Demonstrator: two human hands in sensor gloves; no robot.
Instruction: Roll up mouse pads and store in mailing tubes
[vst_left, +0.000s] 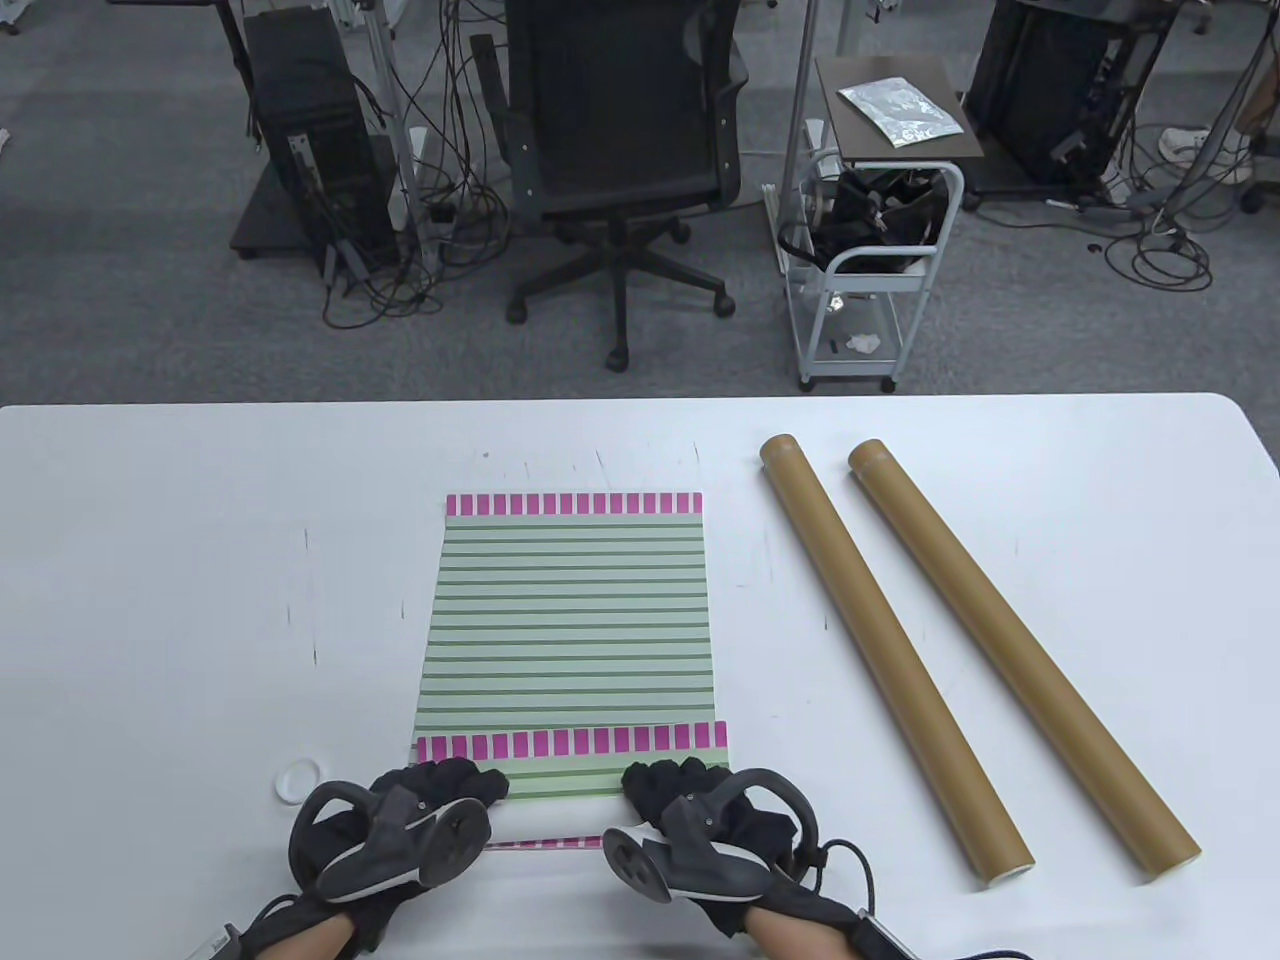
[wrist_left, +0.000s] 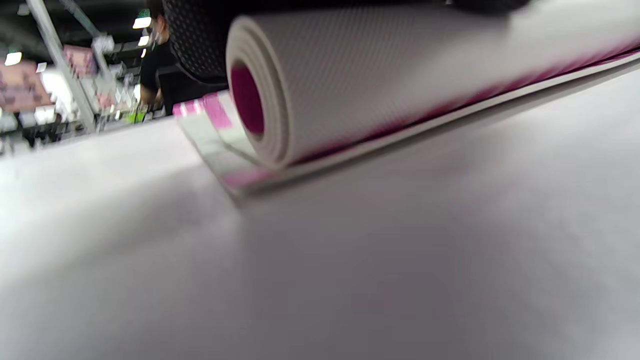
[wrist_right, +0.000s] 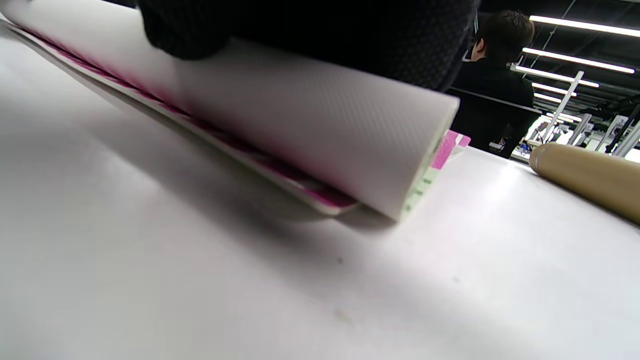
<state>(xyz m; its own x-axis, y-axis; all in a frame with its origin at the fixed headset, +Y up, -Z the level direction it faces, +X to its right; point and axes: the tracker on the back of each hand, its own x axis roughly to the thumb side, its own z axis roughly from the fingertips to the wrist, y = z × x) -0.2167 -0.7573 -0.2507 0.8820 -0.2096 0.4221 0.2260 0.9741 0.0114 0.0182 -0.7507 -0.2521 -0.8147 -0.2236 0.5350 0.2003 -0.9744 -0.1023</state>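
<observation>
Mouse pads, striped green with magenta-blocked ends, are laid stacked on the white table, the near end being rolled into a tight coil. The coil is pressed from above by the left hand and the right hand, whose gloved fingers are curled over it. Two brown mailing tubes are laid side by side to the right, apart from the pads. A small white cap is seen beside the left hand.

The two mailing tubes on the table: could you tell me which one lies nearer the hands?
The left tube, next to the striped mouse pad; the other tube lies further right, beyond it.
</observation>
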